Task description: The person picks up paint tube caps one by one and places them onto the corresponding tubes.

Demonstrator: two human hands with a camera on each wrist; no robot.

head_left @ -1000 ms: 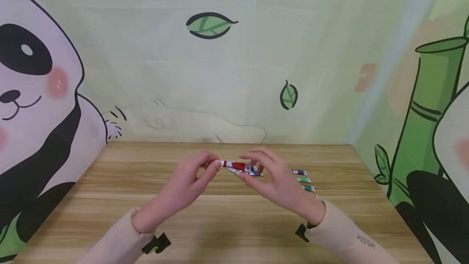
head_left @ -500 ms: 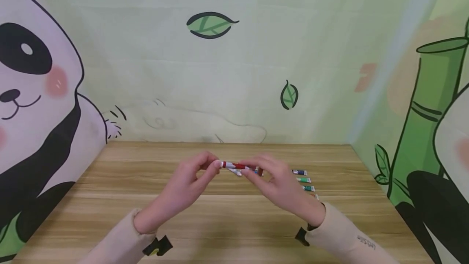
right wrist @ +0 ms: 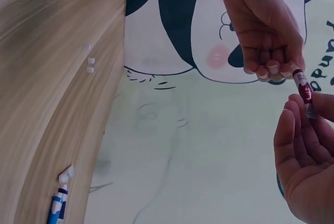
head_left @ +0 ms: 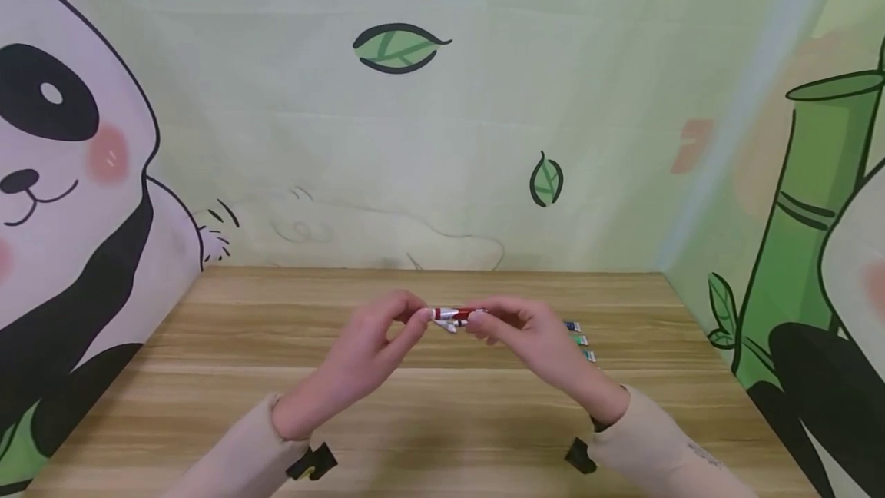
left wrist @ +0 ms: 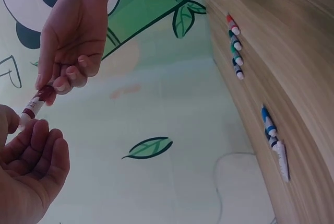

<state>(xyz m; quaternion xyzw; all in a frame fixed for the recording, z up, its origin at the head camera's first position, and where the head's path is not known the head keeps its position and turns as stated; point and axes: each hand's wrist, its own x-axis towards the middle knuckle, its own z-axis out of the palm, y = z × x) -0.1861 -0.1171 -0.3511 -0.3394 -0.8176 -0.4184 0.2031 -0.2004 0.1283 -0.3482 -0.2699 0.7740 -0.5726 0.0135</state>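
Note:
A small red-and-white paint tube (head_left: 454, 313) is held level above the table between both hands. My left hand (head_left: 376, 344) pinches its white cap end between thumb and fingertips. At the red tail end, my right hand (head_left: 532, 340) grips the tube with thumb and fingers. The left wrist view shows the tube (left wrist: 36, 103) running from one hand to the other, the right hand's other fingers curled loosely. In the right wrist view the flat silvery tail (right wrist: 311, 112) sticks out at the right hand's fingers.
Behind the hands lie a white tube (left wrist: 283, 161), a blue tube (left wrist: 268, 119) and a dark one. Further right is a row of several tubes, including a green tube (head_left: 579, 340) and a red tube (left wrist: 233, 24). Small white pieces (right wrist: 91, 61) lie on the wooden table (head_left: 263, 329).
The right hand's fingers have come together on the tube's tail. Both hands have shifted slightly right with the tube, and the right hand now covers more of the row.

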